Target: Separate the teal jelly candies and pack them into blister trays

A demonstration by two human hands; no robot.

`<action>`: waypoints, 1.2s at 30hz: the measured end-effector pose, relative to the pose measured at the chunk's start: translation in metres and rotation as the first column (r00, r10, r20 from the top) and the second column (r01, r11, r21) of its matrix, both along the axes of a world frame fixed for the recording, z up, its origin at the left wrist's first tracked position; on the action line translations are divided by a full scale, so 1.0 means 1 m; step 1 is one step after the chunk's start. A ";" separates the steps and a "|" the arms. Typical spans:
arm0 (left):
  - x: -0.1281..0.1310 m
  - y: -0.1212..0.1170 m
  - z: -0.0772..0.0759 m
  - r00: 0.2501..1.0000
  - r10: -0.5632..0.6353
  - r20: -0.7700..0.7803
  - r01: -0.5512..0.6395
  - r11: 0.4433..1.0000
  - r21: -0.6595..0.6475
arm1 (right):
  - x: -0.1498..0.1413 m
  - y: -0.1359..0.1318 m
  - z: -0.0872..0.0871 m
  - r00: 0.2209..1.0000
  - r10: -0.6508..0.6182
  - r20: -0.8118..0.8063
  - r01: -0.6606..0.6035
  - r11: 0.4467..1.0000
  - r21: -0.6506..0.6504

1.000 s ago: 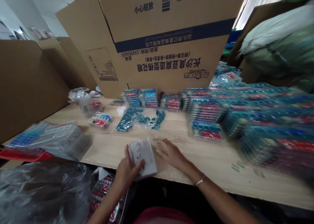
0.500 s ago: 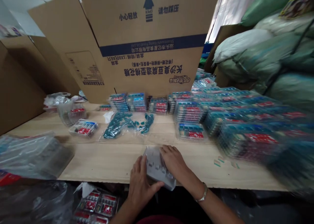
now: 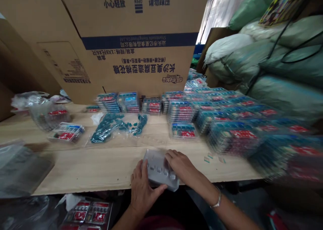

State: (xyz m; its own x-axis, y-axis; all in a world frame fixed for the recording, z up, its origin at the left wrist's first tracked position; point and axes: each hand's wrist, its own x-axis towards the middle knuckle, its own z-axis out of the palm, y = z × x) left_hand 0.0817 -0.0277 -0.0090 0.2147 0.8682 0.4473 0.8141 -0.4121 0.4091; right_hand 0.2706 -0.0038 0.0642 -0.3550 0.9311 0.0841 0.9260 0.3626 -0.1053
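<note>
At the front edge of the table, a clear plastic blister tray point(image 3: 157, 167) lies tilted between my hands, small square hollows showing in its face; whether it is one tray or a nested stack I cannot tell. My left hand point(image 3: 143, 188) grips its left side and near edge, thumb along the bottom. On the upper right side, my right hand point(image 3: 180, 164) has its fingers curled over the edge, and some fingertips are hidden. Beyond them lies a clear bag of teal pieces point(image 3: 107, 127). A filled blister pack point(image 3: 183, 130) with a red-and-white part sits to its right.
Stacked filled packs point(image 3: 229, 136) cover the table's right side. A large cardboard box point(image 3: 141, 58) stands at the back. On the left are bagged clear trays point(image 3: 22, 167) and a single pack point(image 3: 67, 132). Small loose strips point(image 3: 207, 158) lie right of my hands. More packs point(image 3: 97, 213) are below the table edge.
The view has turned to the right, so the table's contents appear shifted left. Both hands keep their hold on the blister tray, which has turned slightly.
</note>
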 end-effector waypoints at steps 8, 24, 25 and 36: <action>0.001 -0.003 0.006 0.988 -0.039 0.150 0.053 0.995 -0.089 | 0.018 0.025 0.006 0.998 0.022 -0.053 -0.015 0.993 0.114; -0.148 0.089 0.040 0.774 0.590 0.230 -0.550 0.806 -0.218 | -0.023 0.001 -0.018 0.973 -0.229 0.018 0.228 0.973 0.043; -0.141 0.085 0.035 0.808 0.573 0.133 -0.569 0.819 -0.076 | -0.024 0.000 -0.019 0.975 -0.220 0.029 0.218 0.974 0.054; -0.033 0.033 0.017 0.883 -0.431 -0.183 0.449 0.890 0.072 | -0.016 0.007 -0.005 0.975 -0.200 -0.094 0.202 0.979 0.022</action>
